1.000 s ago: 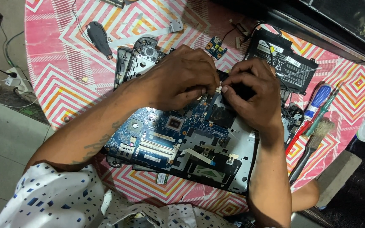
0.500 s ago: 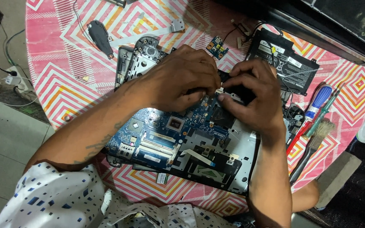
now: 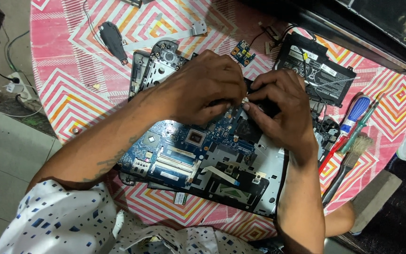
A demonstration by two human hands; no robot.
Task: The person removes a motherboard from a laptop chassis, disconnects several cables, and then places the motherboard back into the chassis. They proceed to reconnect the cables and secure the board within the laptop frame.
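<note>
Fingertips of both hands meet over the upper middle of a blue laptop motherboard (image 3: 184,150), which lies in an opened laptop shell (image 3: 269,188) on a round table under a pink zigzag cloth (image 3: 71,94). The left hand (image 3: 207,89) arches over the board with its fingers curled and pressed close together, tips down near a small pale part at the board's top edge. The right hand (image 3: 283,113) comes in from the other side, thumb and forefinger pinched right at that same spot; what they grip is too small to make out.

To my eye, this is the step of working a small connector or cable at the board's edge, and the next move calls for a steady, light pull or push with the board held flat.

Around them lie a black battery pack (image 3: 316,70) above the right hand, a small blue circuit board (image 3: 242,51) just beyond the left fingers, a black speaker-like piece (image 3: 113,41) farther off, and a blue-handled screwdriver (image 3: 353,115) and a brush (image 3: 348,164) to the right.
</note>
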